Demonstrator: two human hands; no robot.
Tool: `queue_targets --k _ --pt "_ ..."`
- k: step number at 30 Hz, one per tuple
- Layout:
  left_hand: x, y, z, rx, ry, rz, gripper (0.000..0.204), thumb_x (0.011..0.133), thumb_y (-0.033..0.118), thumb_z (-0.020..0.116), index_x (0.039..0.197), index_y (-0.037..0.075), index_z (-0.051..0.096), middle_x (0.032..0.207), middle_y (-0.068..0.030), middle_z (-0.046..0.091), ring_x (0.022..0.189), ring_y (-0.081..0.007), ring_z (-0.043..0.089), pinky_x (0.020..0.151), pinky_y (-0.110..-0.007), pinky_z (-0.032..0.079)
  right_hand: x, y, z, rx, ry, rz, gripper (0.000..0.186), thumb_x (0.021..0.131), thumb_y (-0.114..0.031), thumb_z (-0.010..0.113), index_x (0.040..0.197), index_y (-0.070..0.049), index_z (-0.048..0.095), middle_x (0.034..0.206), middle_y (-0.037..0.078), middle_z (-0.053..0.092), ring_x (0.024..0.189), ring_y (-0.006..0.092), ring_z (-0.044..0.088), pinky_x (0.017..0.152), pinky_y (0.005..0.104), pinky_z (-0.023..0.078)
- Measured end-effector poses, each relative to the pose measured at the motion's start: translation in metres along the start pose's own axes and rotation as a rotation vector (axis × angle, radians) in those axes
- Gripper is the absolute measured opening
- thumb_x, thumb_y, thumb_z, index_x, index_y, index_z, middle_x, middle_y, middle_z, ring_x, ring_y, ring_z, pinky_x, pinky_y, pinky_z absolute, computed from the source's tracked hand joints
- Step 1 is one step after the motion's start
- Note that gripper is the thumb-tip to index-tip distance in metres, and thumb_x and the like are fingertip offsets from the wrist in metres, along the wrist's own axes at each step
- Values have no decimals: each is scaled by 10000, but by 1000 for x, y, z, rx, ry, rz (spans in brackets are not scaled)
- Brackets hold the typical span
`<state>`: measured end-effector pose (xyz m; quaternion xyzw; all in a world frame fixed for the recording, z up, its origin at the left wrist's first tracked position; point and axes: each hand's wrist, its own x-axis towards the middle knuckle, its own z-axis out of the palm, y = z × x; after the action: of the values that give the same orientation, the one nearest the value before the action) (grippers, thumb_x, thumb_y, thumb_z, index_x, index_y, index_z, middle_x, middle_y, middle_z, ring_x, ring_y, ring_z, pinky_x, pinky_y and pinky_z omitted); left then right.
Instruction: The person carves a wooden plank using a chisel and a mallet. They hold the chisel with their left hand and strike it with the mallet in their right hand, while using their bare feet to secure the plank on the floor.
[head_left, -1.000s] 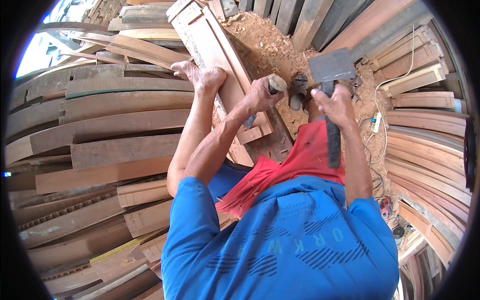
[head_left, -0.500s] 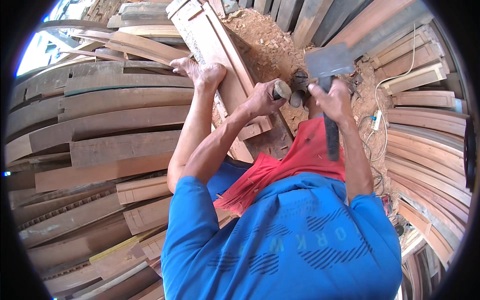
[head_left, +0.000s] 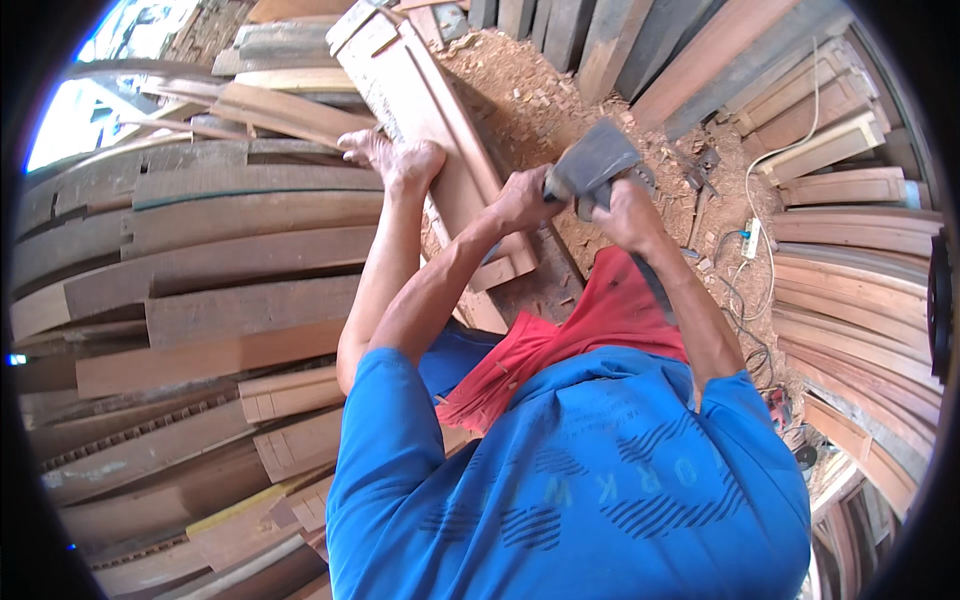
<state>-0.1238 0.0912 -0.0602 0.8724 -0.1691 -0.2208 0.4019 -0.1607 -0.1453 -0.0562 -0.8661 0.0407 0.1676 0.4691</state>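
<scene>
My left hand [head_left: 520,203] is wrapped round the handle of a chisel [head_left: 555,186]; the blade is hidden below my fingers. My right hand [head_left: 632,216] grips a dark mallet [head_left: 600,158], its blocky grey head right at the butt of the chisel handle. Whether the two touch, I cannot tell. Beneath my left hand lies a long reddish-brown wooden board [head_left: 440,130] with a raised strip along it. My bare left foot [head_left: 400,162] rests on that board, and the mallet's handle slants down over my red shorts [head_left: 590,300].
Stacked planks [head_left: 250,255] fill the left side. Wood shavings [head_left: 520,85] cover the floor ahead. More boards [head_left: 850,300] are piled at the right, beside a white cable [head_left: 752,190] and a power strip [head_left: 753,240]. Dark timbers [head_left: 610,55] stand at the back.
My right hand has swung the mallet leftward, bringing its head over to the chisel's butt. My left hand stays around the chisel in nearly the same place.
</scene>
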Motion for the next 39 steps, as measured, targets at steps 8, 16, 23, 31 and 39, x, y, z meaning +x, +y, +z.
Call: queue_targets --k 8,16,23,31,39 --pt "-11 -3 -7 -5 -17 -46 316 834 254 788 1073 76 683 934 -130 742 874 -264 727 825 -390 557 -12 -21 -6 90 -61 210 333 821 -251 734 812 72 653 732 262 665 723 364 697 717 463 556" --pt "-16 -4 -12 -38 -25 -51 344 820 267 837 1062 76 685 951 -119 745 868 -231 716 818 -391 554 -8 -10 -4 -46 -91 -27 394 777 -283 744 840 95 650 797 291 696 786 425 718 762 469 571" --pt "-21 -10 -2 7 -98 -55 371 824 275 819 1109 77 691 968 -126 739 918 -252 715 855 -408 547 -6 17 4 -145 -153 4 434 772 -298 749 903 107 666 902 324 701 901 426 725 821 466 558" --pt "-33 8 -32 -40 -121 -100 347 827 232 811 1122 77 714 992 -126 758 922 -210 716 853 -376 559 -11 1 8 -141 -192 -91 478 792 -303 770 966 125 645 851 269 696 797 372 715 747 432 566" --pt "-49 36 -85 -93 313 51 203 891 214 786 945 47 685 821 -32 718 760 -110 649 741 -310 553 -45 -41 -11 375 -138 6 336 842 -234 762 1003 38 646 714 39 625 555 116 607 530 304 512"
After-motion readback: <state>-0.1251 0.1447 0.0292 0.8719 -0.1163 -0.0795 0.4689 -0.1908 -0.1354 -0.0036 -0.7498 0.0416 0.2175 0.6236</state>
